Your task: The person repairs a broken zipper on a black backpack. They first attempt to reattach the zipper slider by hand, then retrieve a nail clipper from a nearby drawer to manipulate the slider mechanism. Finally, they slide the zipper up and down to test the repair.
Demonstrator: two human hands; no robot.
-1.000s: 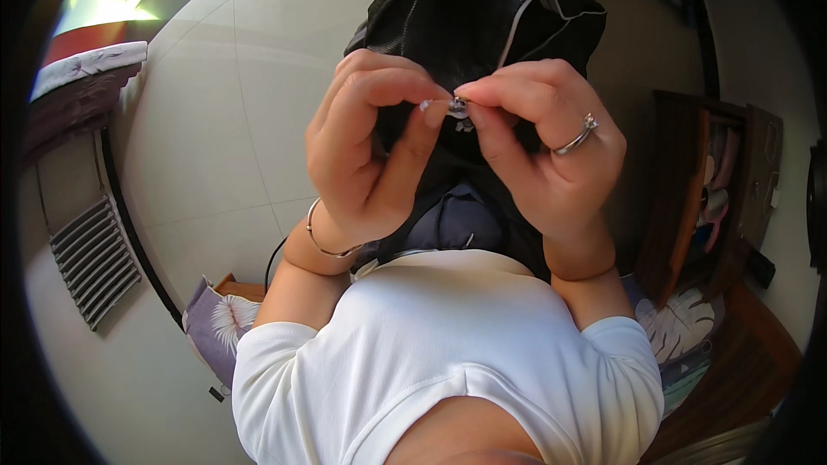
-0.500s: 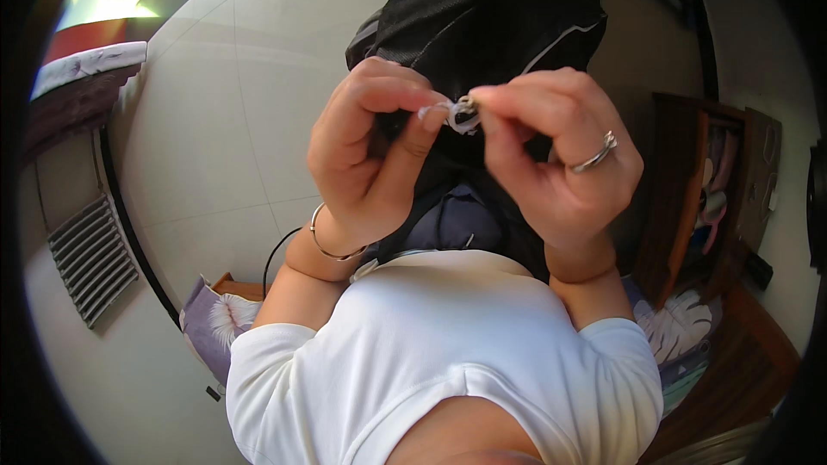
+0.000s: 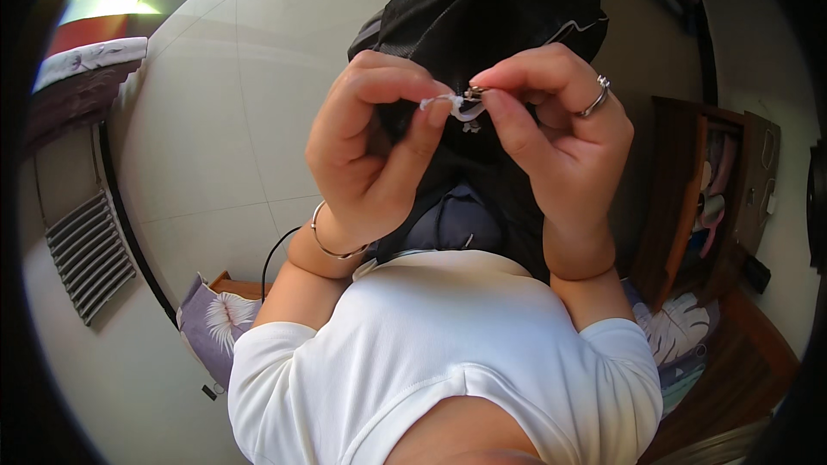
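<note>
Small metal zip pull w/ a bit of white tag or thread on it sits up near the top centre of my view, right against the black bag hanging in front of me. My right hand has its grip pinched on the pull, thumb + forefinger closed round it; silver ring on that hand. My left hand has its grip pinched on the white bit's left end, thumb tip & forefinger touching it, other fingers curled in. Both hands nearly meet at the pull. Thin bangle on my left wrist. Below the hands the bag's dark fabric runs down to a blue-grey panel just above my white tee. Outward: pale tiled floor on the left, a slatted vent far left, leaf-print cushion near my left elbow, brown wooden shelf unit on the right.
</note>
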